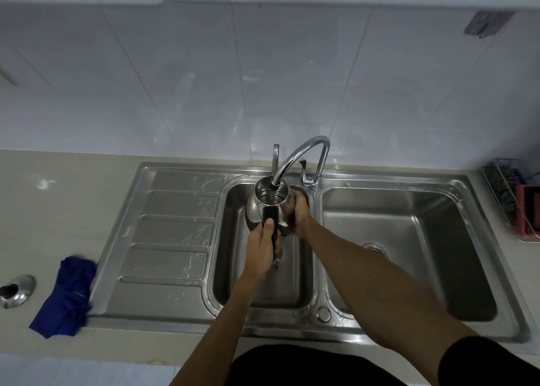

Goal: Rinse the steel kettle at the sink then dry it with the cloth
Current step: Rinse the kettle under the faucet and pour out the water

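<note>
The pale bench [58, 210] runs beneath a tiled wall and carries a steel double sink [175, 239] with a ribbed drainboard on its left. A crumpled blue cloth [65, 298] lies just beside the drainboard's edge. A wire rack [508, 193] stands far right.

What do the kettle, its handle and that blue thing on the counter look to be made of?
Kettle: polished steel, by its mirror-like reflections. Handle: matte black, probably plastic, though that's uncertain. Blue cloth: soft fabric, crumpled into folds; the fibre can't be told.
</note>
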### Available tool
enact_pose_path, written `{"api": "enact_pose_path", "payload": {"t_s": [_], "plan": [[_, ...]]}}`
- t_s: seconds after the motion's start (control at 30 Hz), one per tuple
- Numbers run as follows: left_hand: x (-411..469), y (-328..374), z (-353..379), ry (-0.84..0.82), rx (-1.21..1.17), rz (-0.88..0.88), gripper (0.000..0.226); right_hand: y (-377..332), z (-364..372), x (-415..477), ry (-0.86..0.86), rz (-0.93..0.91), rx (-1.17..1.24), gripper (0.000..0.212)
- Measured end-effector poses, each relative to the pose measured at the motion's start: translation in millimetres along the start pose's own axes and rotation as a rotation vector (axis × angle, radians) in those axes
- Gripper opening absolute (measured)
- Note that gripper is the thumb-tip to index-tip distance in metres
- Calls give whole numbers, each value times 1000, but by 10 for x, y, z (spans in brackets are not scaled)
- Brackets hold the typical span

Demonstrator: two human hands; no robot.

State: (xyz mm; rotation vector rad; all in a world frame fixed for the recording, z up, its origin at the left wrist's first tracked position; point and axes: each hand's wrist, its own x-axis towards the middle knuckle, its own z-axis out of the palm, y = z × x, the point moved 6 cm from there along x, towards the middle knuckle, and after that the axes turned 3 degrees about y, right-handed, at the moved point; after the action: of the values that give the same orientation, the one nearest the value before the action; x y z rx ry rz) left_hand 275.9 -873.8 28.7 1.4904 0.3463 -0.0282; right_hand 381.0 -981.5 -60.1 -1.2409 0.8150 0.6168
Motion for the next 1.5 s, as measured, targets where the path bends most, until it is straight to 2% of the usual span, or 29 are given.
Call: {"api": "enact_pose_path", "payload": {"t_s": [0.23, 0.53, 0.67, 0.77, 0.93, 1.03, 1.13, 1.33, 1.5], "plan": [[-46, -33, -13, 234, -27, 30, 39, -14, 17, 4, -23, -51, -27, 63], [25, -60, -96, 345, 16, 113, 38, -56, 37, -149, -54, 12, -21, 45], [72, -52, -116, 388, 18, 129, 37, -112, -8, -178, -84, 6, -111, 44], [99, -34, -116, 416, -6, 119, 36, -248, -50, -144, -44, -112, -223, 45], [143, 6, -120, 421, -13, 108, 35, -809, -174, -141, 167, -574, -607, 25], [158, 5, -125, 414, -4, 107, 35, -1078, -222, -70, 250, -742, -782, 52], [157, -13, -142, 407, 1, 110, 37, -1178, -159, 16, 189, -767, -915, 68], [128, -4, -148, 375, 33, 122, 35, -1200, -83, 437, 106, -769, -1124, 78], [95, -20, -149, 354, 26, 110, 34, -1308, -53, 322, 94, -774, -1209, 72]]}}
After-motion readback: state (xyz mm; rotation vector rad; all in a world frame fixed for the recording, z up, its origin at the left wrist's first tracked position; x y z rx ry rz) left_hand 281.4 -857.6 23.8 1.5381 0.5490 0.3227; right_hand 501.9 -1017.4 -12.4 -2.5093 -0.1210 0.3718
